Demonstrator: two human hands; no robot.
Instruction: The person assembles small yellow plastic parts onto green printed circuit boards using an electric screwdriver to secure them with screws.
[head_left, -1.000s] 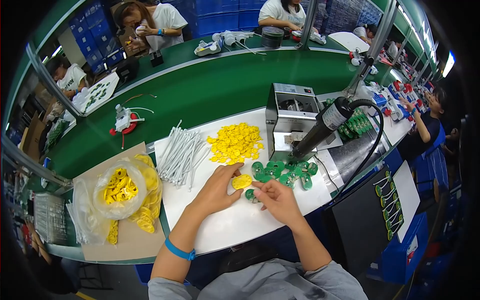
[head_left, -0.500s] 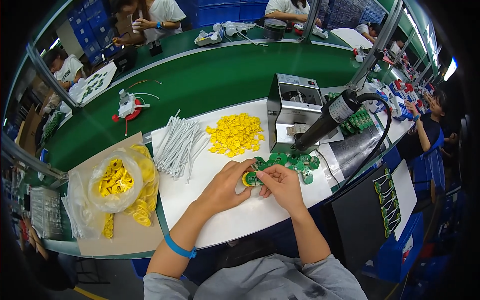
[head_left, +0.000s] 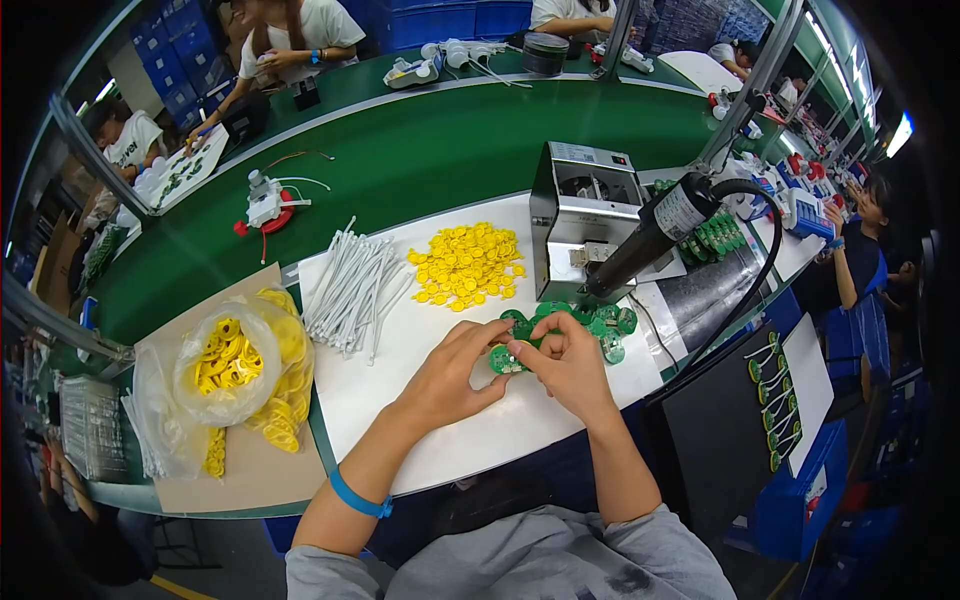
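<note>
- Pinching of one round green board is shared by the left hand and the right hand; the fingers of both are closed at its edge.
- The board is judged light, stiff and fragile; its rim is best taken, with the face left unpressed.
- Just beyond the grip, several loose boards are overlapped, so no sure count can be made.
- Farther beyond, one heap of yellow pieces and one bundle of white strips are laid, their contents too many to count.
- Beyond the right hand, one machine is placed.
</note>
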